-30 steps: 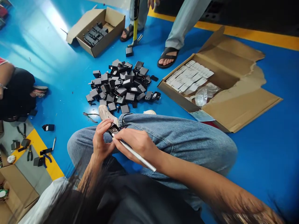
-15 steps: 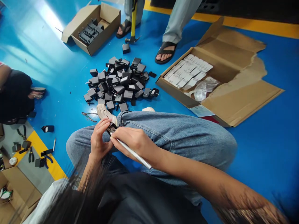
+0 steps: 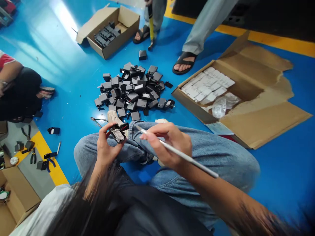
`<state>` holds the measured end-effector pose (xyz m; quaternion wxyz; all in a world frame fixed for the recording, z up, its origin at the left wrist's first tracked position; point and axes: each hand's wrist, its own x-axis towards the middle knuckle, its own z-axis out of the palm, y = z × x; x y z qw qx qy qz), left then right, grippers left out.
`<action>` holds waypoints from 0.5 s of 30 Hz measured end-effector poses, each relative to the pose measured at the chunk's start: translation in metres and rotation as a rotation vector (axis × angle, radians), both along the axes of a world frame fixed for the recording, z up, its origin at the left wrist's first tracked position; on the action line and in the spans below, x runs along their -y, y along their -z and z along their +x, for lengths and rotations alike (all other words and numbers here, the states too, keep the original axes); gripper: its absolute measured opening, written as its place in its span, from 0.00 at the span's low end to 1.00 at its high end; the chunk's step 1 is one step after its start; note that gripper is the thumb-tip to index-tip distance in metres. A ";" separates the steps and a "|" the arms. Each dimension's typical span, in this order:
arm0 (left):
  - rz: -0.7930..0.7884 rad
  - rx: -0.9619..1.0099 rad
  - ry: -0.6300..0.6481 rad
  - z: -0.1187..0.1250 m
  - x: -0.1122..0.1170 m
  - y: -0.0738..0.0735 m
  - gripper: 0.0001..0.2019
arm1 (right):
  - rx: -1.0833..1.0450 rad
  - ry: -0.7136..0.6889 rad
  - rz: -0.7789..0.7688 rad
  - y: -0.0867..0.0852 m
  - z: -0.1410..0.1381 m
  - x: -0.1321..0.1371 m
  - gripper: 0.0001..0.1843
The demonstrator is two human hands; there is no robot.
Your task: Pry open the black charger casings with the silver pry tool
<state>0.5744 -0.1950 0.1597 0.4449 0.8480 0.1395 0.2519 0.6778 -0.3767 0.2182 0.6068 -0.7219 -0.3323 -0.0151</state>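
Note:
My left hand grips an opened black adapter case between thumb and fingers. Pale parts show inside it, and a black flap stands out from its side. A slim silver craft knife is in my right hand, held like a pen. Its tip points left toward the case, a short gap away from it. Beyond my shoe lies a heap of black adapter cases, some of them open. Pliers rest on the floor beside the shoe.
An open carton of black adapters stands at the back; another at right holds white pieces and plastic wrap. A standing person holds a hammer. Another person sits at left, near several pliers and a carton.
My right hand has drawn the craft knife away from the adapter case, to the right. The case has turned, its flap now showing. The standing person's hammer has swung to another angle.

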 end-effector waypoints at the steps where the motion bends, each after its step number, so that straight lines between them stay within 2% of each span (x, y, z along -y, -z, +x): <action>1: -0.004 -0.005 -0.011 -0.001 0.000 -0.002 0.33 | -0.064 0.012 -0.002 0.002 0.002 0.002 0.02; 5: 0.024 0.049 -0.051 -0.012 -0.008 -0.021 0.33 | -0.171 0.063 -0.114 0.014 0.009 0.006 0.04; 7: 0.051 0.060 -0.151 -0.024 -0.024 -0.030 0.31 | -0.169 0.074 -0.187 0.019 0.014 0.004 0.05; 9: 0.098 0.034 -0.311 -0.043 -0.050 -0.032 0.30 | -0.179 0.132 -0.285 0.021 0.017 0.001 0.08; 12: 0.171 -0.135 -0.569 -0.074 -0.110 -0.015 0.30 | -0.179 0.226 -0.475 0.021 0.019 -0.006 0.15; 14: 0.181 -0.371 -0.677 -0.090 -0.159 0.009 0.31 | -0.159 0.242 -0.570 0.024 0.020 -0.011 0.18; 15: 0.174 -0.429 -0.703 -0.095 -0.184 0.023 0.31 | -0.145 0.248 -0.593 0.027 0.021 -0.013 0.19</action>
